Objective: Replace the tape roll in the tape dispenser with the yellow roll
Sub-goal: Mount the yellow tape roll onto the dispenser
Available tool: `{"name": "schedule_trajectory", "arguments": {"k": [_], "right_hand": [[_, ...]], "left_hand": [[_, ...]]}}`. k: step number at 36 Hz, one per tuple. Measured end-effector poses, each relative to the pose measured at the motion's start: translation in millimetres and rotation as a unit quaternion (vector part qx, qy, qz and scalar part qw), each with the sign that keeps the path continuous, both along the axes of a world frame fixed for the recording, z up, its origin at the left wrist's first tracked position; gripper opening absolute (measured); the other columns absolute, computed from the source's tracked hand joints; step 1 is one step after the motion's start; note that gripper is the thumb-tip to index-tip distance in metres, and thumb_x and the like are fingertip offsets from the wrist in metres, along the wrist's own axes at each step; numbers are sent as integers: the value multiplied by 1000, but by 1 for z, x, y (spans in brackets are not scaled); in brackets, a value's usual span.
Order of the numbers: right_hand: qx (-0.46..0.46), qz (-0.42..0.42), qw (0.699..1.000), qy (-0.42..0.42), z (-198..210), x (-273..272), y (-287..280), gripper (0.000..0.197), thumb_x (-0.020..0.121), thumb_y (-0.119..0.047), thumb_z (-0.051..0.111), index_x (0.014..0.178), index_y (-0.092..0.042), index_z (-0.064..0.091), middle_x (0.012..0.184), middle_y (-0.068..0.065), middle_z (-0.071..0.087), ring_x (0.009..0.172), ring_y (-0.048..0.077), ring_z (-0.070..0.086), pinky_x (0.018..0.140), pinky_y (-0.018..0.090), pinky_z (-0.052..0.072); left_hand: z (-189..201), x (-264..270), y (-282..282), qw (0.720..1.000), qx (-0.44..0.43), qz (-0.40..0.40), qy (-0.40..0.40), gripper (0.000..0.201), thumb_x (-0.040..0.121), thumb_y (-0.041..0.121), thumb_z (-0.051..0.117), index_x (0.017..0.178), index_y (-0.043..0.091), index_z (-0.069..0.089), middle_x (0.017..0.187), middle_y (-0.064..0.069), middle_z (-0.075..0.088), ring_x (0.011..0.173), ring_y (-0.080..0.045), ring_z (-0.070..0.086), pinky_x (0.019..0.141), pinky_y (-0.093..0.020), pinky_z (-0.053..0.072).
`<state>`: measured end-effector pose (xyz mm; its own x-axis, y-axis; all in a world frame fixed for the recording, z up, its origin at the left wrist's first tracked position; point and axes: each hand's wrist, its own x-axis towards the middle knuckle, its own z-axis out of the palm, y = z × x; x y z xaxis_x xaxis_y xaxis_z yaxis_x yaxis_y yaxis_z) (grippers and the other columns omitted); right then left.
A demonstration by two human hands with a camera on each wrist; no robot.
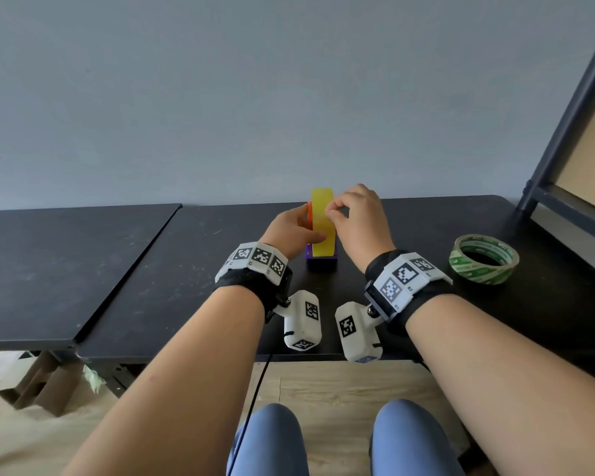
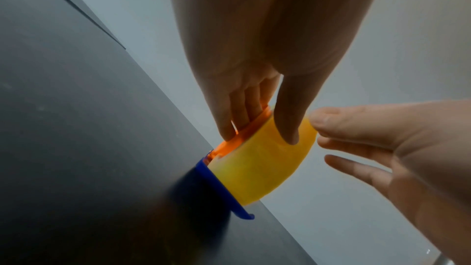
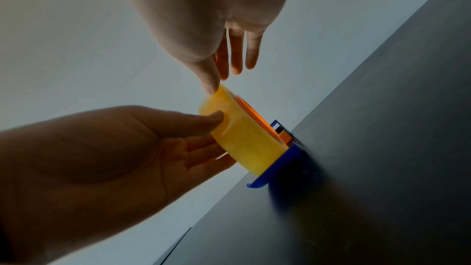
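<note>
The yellow roll [image 1: 322, 221] stands upright in the blue dispenser [image 1: 321, 261] at mid-table, on an orange hub [image 1: 309, 214]. My left hand [image 1: 311, 231] holds the roll from the left: its thumb [image 2: 288, 128] lies across the yellow tread and its fingers [image 2: 237, 116] are behind on the hub side. My right hand [image 1: 332, 211] pinches the roll's upper right edge between thumb and forefinger [image 2: 331, 120]. In the right wrist view the thumb tip [image 3: 211, 86] touches the top of the yellow roll [image 3: 244, 138] above the blue dispenser [image 3: 277, 166]. The roll's far side is hidden.
A green-and-white tape roll [image 1: 483, 259] lies flat on the black table [image 1: 186, 269] to the right. A second black tabletop [image 1: 49, 262] adjoins on the left. A dark shelf frame [image 1: 564, 132] rises at the right corner. A grey wall closes the back.
</note>
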<state>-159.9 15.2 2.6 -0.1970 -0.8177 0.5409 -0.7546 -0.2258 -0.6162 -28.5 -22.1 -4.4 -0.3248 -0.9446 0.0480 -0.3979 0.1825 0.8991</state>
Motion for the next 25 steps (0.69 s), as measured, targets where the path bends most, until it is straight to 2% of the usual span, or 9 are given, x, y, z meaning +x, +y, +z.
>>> {"name": "schedule_trajectory", "arguments": {"k": [3, 6, 13, 17, 20, 23, 25], "right_hand": [[18, -2, 1000, -11, 2, 1, -3, 15, 92, -6, 55, 90, -3, 70, 104, 11, 62, 107, 25, 53, 80, 22, 34], [21, -5, 999, -29, 2, 3, -4, 15, 91, -5, 54, 92, -3, 68, 104, 12, 63, 103, 27, 56, 86, 30, 42], [54, -21, 996, -70, 6, 3, -8, 19, 96, -15, 50, 99, -5, 66, 108, 11, 67, 99, 27, 62, 85, 38, 51], [61, -29, 993, -92, 9, 4, -7, 24, 99, -17, 48, 112, -4, 63, 116, 12, 67, 108, 27, 61, 91, 38, 49], [69, -29, 992, -101, 11, 5, -7, 27, 100, -18, 47, 117, -3, 62, 119, 13, 67, 111, 28, 61, 93, 38, 48], [75, -44, 988, -124, 12, 0, -9, 28, 100, -20, 46, 112, -2, 63, 114, 13, 68, 108, 28, 62, 91, 36, 49], [79, -53, 985, -144, 14, -5, -11, 27, 99, -21, 47, 106, -2, 65, 107, 12, 70, 103, 28, 63, 83, 32, 48]], "left_hand": [[1, 1, -1, 1000, -5, -6, 3, 38, 84, 7, 70, 122, 13, 68, 110, -8, 75, 106, -23, 71, 104, -44, 50], [1, 2, -2, 1000, -2, -7, 4, 35, 85, 9, 70, 120, 12, 70, 110, -7, 76, 106, -22, 71, 104, -43, 51], [-2, 4, -7, 1000, 17, -15, 18, 32, 82, 14, 73, 114, 12, 72, 109, -7, 76, 106, -24, 71, 105, -46, 50], [-3, 5, -7, 999, 19, -24, 11, 35, 80, 17, 74, 115, 11, 70, 110, -7, 75, 106, -24, 71, 104, -46, 50], [0, 6, -5, 999, 21, -26, 11, 33, 81, 15, 75, 113, 9, 70, 110, -10, 75, 106, -26, 71, 104, -47, 50], [1, 7, 0, 999, 24, -35, -2, 45, 73, 22, 78, 115, 9, 68, 109, -10, 75, 106, -27, 71, 104, -47, 50], [0, 7, 1, 999, 17, -34, -19, 45, 73, 21, 79, 115, 10, 68, 108, -10, 75, 105, -27, 71, 103, -47, 50]]}}
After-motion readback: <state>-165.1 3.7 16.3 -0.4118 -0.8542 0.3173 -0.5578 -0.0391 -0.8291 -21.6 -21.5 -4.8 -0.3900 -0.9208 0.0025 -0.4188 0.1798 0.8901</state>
